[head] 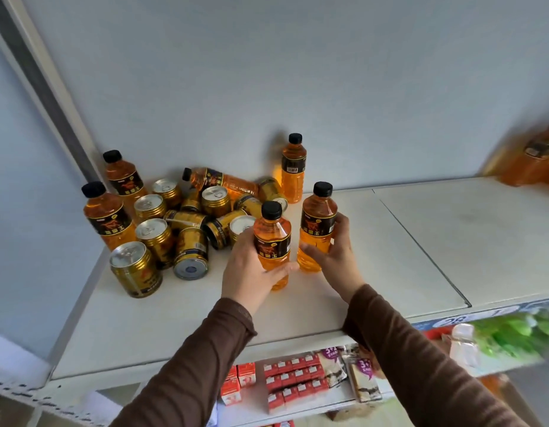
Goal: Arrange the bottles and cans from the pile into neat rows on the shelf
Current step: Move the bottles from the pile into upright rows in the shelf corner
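Bottles fill both hands: left hand (254, 272) grips one bottle (272, 245), right hand (334, 251) wraps another (316, 224), upright for rowing, with the pile (180, 220) at nine o'clock on the shelf (390, 251).

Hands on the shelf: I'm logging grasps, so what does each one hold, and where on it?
Left hand grips one orange bottle around its label and lower body. Right hand grips another bottle around its label.
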